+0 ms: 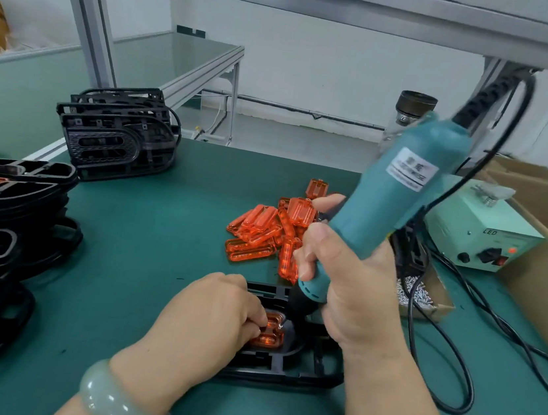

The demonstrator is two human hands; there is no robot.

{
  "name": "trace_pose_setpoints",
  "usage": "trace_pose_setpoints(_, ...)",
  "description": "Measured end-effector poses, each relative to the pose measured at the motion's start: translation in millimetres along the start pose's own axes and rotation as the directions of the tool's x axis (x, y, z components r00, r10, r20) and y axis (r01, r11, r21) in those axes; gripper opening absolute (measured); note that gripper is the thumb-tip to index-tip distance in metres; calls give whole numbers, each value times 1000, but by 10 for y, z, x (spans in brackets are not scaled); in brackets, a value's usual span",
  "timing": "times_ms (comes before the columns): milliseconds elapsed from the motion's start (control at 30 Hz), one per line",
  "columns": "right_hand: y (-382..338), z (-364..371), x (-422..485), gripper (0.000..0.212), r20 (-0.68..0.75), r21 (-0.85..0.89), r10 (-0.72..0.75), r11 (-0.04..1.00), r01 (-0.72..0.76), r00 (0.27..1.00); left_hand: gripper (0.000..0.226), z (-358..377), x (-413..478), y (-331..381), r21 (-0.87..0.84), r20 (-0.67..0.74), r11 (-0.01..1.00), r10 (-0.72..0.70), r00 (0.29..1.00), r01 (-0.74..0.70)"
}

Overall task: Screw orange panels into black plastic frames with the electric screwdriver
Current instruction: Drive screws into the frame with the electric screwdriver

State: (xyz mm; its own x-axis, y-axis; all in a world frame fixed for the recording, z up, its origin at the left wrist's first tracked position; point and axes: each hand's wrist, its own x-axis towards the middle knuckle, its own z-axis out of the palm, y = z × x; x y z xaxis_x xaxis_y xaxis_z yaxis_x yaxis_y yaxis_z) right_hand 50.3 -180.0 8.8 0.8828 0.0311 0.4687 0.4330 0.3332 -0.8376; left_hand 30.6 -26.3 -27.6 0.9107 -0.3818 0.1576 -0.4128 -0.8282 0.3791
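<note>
Panel (269, 332) sits in the frame (284, 363); left hand (215, 310) pinches it steady, right hand (336, 277) grips the screwdriver (384, 200) — keep the bit square, I'd say.

The surface (143, 246) has a matt green covering. The orange panels (263, 230) are translucent plastic, glossy and ribbed. The black frames (118, 140) are dull, matt plastic. The screwdriver (395, 194) has a smooth teal plastic body with a white paper label. The screws (414, 293) are bright metal in a plain brown cardboard tray (440, 307). The bracelet (117, 402) is pale green and polished.
</note>
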Motion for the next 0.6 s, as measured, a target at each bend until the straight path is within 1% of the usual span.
trace_pose_setpoints(100, 4, 6, 57, 17, 70, -49, 59, 997, -55, 996, 20, -12, 5, 14, 8, 10, 1000, 6, 1000, -6)
trace_pose_setpoints(167, 14, 6, 81, 18, 72, -24, 74, 997, -72, 995, 20, -20, 2, 16, 0, 7, 1000, 2, 1000, -2)
trace_pose_setpoints(333, 28, 34, 53, 15, 99, 10, 41, 999, -42, 994, 20, 2, 10, 11, -7, 4, 1000, 6, 1000, -6)
trace_pose_setpoints(400, 22, 67, 42, 12, 114, -7, 32, 999, -32, 993, 20, 10, 12, 1, -16, 4, 1000, 0, 1000, 0)
trace_pose_setpoints(467, 19, 82, 36, 11, 101, -36, 25, 999, -21, 995, 20, 12, 12, -5, -23, 3, 1000, -5, 1000, 5)
trace_pose_setpoints(600, 11, 46, 18, 18, 98, 0, 23, 1000, -23, 995, 19, 17, 12, -10, -40, -4, 999, -13, 1000, 12)
